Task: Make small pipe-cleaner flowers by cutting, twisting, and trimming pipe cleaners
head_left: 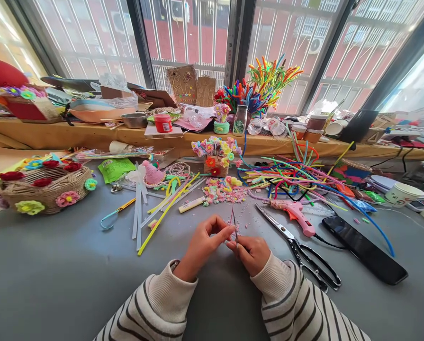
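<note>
My left hand [212,239] and my right hand [251,252] meet over the middle of the grey table, both with fingers pinched. A small pink-and-yellow flower [233,182] stands up on a thin pink stem, whose lower end my left fingertips grip. Between my right thumb and fingers is a thin dark strip [235,222] that rises beside the stem; whether it is wire or a tool I cannot tell. Beyond the hands lies a heap of small pastel pieces [221,192], with crumbs scattered around it. Behind it stands a small pot of pastel flowers [217,163].
Large scissors [293,241], a pink glue gun [295,215] with its cord and a black phone [364,248] lie at the right. Pipe cleaners [286,177] are heaped behind. Glue sticks [138,213] and a woven basket with flowers [48,189] are at the left.
</note>
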{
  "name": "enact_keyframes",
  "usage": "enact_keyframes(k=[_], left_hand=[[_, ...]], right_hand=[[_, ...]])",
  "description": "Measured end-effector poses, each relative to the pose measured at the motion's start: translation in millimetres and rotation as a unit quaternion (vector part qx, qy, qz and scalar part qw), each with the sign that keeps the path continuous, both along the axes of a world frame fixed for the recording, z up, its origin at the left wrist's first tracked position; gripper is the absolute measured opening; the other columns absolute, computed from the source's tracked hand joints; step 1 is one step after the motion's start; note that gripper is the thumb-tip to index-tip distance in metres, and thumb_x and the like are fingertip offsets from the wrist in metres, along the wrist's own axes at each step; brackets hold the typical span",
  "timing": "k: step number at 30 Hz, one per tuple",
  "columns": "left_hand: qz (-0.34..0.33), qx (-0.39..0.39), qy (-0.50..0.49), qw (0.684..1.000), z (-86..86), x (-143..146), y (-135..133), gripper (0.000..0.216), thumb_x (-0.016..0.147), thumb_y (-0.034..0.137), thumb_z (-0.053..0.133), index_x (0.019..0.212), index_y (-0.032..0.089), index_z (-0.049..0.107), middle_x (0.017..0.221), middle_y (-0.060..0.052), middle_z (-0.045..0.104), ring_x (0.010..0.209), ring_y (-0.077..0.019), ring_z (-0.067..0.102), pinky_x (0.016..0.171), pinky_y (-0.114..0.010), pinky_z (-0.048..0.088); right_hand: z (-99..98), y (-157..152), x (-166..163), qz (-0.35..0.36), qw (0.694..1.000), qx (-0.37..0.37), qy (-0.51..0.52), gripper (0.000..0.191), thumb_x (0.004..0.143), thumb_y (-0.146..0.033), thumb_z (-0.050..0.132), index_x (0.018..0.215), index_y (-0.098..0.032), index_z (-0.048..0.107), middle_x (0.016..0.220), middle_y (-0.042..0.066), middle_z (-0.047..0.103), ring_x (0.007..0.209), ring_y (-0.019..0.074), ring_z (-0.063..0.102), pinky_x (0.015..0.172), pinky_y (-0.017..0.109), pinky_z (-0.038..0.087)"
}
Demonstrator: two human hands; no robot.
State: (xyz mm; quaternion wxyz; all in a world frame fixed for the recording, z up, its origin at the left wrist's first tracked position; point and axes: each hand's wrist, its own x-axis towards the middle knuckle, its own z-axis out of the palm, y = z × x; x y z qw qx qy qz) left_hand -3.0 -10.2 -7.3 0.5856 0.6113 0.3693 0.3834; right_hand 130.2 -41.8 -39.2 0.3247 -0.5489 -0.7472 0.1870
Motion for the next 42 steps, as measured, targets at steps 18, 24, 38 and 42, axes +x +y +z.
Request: enact_keyframes(k=[18, 24, 38, 42], left_hand=[[0.024, 0.008, 0.009, 1.0, 2.6, -0.8, -0.7, 0.02, 0.066, 0.032, 0.05, 0.059, 0.015, 0.043, 0.052, 0.004, 0.045, 0.052, -0.0073, 0.04, 0.052, -0.02, 0.034], [0.011, 0.014, -0.003, 1.0, 4.5, 0.5, -2.8, 0.02, 0.065, 0.031, 0.051, 0.057, 0.015, 0.044, 0.053, 0.004, 0.045, 0.053, -0.0076, 0.042, 0.053, -0.02, 0.035], [-0.017, 0.012, 0.002, 1.0, 1.6, 1.0, -2.8, 0.02, 0.065, 0.033, 0.051, 0.061, 0.014, 0.046, 0.058, 0.001, 0.05, 0.057, -0.0093, 0.046, 0.056, -0.021, 0.038], [-0.01, 0.014, 0.005, 1.0, 2.0, 1.1, -2.5, 0.021, 0.065, 0.034, 0.052, 0.059, 0.014, 0.046, 0.055, 0.002, 0.047, 0.054, -0.0084, 0.044, 0.054, -0.02, 0.037]], right_hand=[[0.0, -0.4, 1.8, -0.029, 0.997, 0.014, 0.068, 0.052, 0.076, -0.046, 0.026, 0.037, -0.015, 0.042, 0.035, -0.002, 0.04, 0.035, 0.0056, 0.034, 0.041, 0.018, 0.028], [4.6, -2.4, 2.8, 0.018, 0.997, -0.018, 0.077, 0.057, 0.074, -0.055, 0.017, 0.046, -0.014, 0.047, 0.04, -0.003, 0.035, 0.039, 0.0066, 0.033, 0.041, 0.019, 0.028], [3.8, -1.9, 3.4, -0.035, 0.996, 0.054, 0.059, 0.05, 0.078, -0.041, 0.029, 0.038, -0.016, 0.045, 0.036, -0.001, 0.045, 0.036, 0.006, 0.039, 0.042, 0.018, 0.032], [0.8, -0.7, 3.7, -0.038, 0.996, 0.056, 0.064, 0.05, 0.078, -0.042, 0.028, 0.037, -0.016, 0.044, 0.036, -0.001, 0.045, 0.036, 0.0061, 0.039, 0.042, 0.018, 0.032]])
